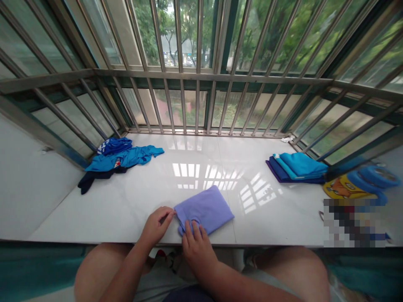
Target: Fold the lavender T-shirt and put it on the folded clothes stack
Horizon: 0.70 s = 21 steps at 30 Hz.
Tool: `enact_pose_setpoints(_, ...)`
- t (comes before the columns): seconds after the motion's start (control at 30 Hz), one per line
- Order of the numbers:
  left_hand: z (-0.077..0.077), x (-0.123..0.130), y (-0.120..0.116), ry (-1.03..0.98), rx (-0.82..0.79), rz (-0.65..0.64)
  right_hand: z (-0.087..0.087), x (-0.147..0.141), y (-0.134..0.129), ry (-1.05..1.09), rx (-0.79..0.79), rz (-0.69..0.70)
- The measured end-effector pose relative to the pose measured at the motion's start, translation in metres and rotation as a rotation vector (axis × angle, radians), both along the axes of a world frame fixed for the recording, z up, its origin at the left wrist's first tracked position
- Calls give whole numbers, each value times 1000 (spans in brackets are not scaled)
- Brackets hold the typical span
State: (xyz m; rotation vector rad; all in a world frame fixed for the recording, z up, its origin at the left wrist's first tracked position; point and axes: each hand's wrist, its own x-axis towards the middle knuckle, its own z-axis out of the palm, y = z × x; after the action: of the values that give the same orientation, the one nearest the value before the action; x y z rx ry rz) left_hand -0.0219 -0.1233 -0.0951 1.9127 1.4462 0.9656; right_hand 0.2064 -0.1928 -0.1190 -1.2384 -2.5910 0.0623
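Note:
A folded lavender cloth [208,207] lies at a slant on the white ledge near its front edge. My left hand [159,224] is at the cloth's left corner, its thumb and fingertips pinched together on the edge there. Flat on the lower left part of the cloth rests my right hand [197,243], fingers slightly spread and pressing on the fabric.
Crumpled blue and dark clothes [126,157] lie at the back left of the ledge [151,184]. At the right is a folded stack of blue clothes [299,165], beside a yellow and blue container [352,184]. Metal window bars [210,77] stand behind.

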Motion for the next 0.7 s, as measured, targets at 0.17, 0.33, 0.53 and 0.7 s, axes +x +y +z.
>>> enact_pose_setpoints(0.17,0,1,0,5,2,38,24,24,-3,6,-116,64)
enact_pose_setpoints(0.33,2,3,-1,19,-11,62,86,72,40,258,-266,-227)
enact_pose_setpoints(0.53,1,3,2,74,-4,24,175,194,121,454,-165,-605)
enact_pose_setpoints(0.7,-1,2,3,90,6,17,225,304,176,437,19,-837)
